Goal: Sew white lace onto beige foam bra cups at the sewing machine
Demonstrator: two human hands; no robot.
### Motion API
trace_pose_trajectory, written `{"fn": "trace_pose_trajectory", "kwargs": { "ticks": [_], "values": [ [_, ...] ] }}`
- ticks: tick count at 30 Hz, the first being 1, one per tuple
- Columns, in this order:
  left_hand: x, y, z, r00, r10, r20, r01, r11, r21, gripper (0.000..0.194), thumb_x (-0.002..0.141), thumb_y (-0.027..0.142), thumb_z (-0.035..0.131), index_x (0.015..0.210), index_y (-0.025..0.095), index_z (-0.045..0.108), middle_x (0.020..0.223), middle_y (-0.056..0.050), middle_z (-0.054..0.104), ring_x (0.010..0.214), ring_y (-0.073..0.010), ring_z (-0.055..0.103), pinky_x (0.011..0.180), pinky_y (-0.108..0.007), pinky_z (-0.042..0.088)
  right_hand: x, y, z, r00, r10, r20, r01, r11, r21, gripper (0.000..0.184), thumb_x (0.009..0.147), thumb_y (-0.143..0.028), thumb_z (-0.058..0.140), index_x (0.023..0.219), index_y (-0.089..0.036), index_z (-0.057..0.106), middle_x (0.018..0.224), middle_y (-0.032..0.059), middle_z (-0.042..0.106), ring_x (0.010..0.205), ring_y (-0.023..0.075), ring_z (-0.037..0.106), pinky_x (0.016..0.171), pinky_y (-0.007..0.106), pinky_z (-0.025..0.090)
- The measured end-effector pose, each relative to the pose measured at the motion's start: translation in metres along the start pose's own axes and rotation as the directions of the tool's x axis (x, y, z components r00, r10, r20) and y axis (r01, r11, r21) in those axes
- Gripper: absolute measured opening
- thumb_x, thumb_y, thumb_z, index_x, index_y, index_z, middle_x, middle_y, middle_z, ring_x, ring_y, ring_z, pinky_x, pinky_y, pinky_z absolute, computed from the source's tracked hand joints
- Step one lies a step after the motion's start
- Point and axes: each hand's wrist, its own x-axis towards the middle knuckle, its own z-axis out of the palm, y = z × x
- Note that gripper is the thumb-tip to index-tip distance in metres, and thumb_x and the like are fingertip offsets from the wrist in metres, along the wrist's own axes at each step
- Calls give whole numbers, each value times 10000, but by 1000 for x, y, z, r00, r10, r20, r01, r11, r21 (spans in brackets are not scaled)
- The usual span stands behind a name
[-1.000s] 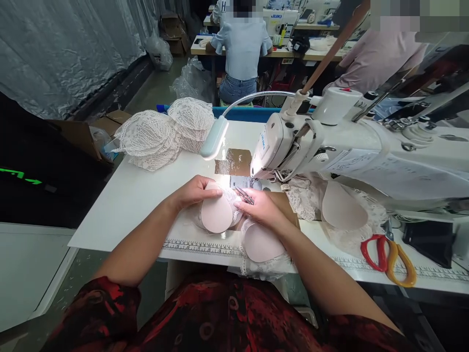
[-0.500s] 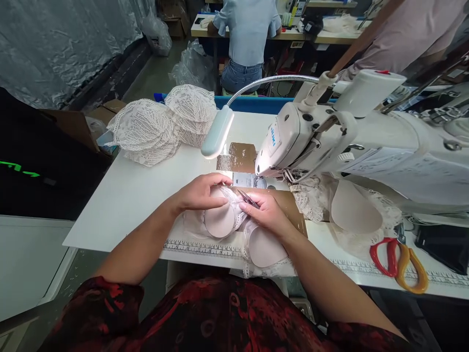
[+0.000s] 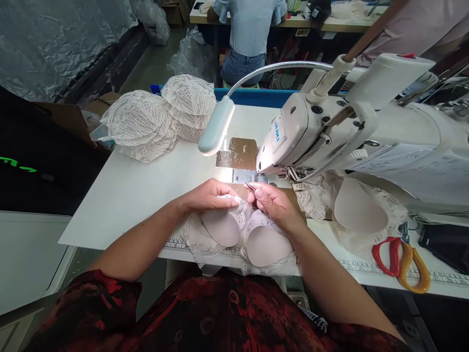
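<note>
My left hand (image 3: 208,196) pinches a pale lace-trimmed cup garment (image 3: 224,230); my right hand (image 3: 275,204) grips a slim metal tool (image 3: 250,187). Leftward, the white tabletop (image 3: 135,190) stretches to its edge.

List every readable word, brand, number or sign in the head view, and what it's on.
"JUKI": blue letters on the sewing machine head.
Ruler strip along the front edge: numbers too small to read surely.
Paper sheets on the machine's arm: writing too blurred.
Green marks at far left: no legible word.
</note>
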Motion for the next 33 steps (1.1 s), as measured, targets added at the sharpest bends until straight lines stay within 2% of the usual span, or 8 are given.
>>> {"fn": "trace_pose_trajectory", "kwargs": {
  "ticks": [6,12,19,23,25,27,31,33],
  "values": [
    [1,-3,0,1000,-15,8,16,1000,-24,286,772,368,663,906,124,729,833,-66,684,767,-161,588,689,-257,461,0,-6,-9,997,-1,78,6,998,-68,311,802,-394,637,1054,-226,705,1019,64,692,958,224,625,817,350,488],
    [4,-5,0,998,7,62,-9,1000,24,307,782,404,647,736,103,685,627,-1,540,609,-100,469,552,-211,352,2,-15,0,983,50,179,-42,998,-46,244,802,-329,616,980,-181,691,872,37,693,754,168,618,670,294,483],
    [3,-3,0,997,-1,78,1,1000,7,299,781,382,658,653,112,651,582,18,492,560,-79,414,515,-207,311,2,-15,5,995,8,102,1,996,-91,174,807,-326,614,862,-188,706,843,37,698,787,174,620,714,308,482],
    [4,-6,2,999,-32,40,32,999,-2,256,778,366,670,798,113,707,712,-26,619,669,-111,523,611,-213,397,4,-7,9,998,55,-4,-54,995,83,260,783,-375,637,957,-185,665,851,42,684,757,167,624,696,310,499],
    [4,-6,2,999,-19,44,19,1000,-2,255,792,365,652,806,116,706,730,-30,634,689,-118,541,632,-214,409,5,-4,12,994,99,50,-106,977,184,383,742,-382,678,1071,-194,621,861,33,671,752,164,625,692,307,504],
    [2,-4,-2,995,4,98,-5,1000,12,239,795,353,642,844,125,699,769,-30,645,712,-125,557,648,-214,421,6,-4,12,984,123,126,-139,982,130,380,721,-362,697,1054,-193,630,845,25,657,760,168,615,694,301,492],
    [-10,-1,-24,979,-55,197,27,989,143,319,740,312,695,1006,139,657,906,-45,650,786,-160,592,654,-220,445,4,-10,4,988,142,53,-133,981,-144,198,807,-357,595,775,-166,635,749,16,603,710,149,544,640,274,423],
    [-17,-1,-36,982,-84,171,54,983,176,332,746,323,692,1014,133,645,908,-48,645,792,-164,593,655,-222,448,1,-12,0,961,166,219,-137,980,-142,224,831,-370,567,754,-165,613,721,6,576,670,134,511,608,262,396]
  ]
}}
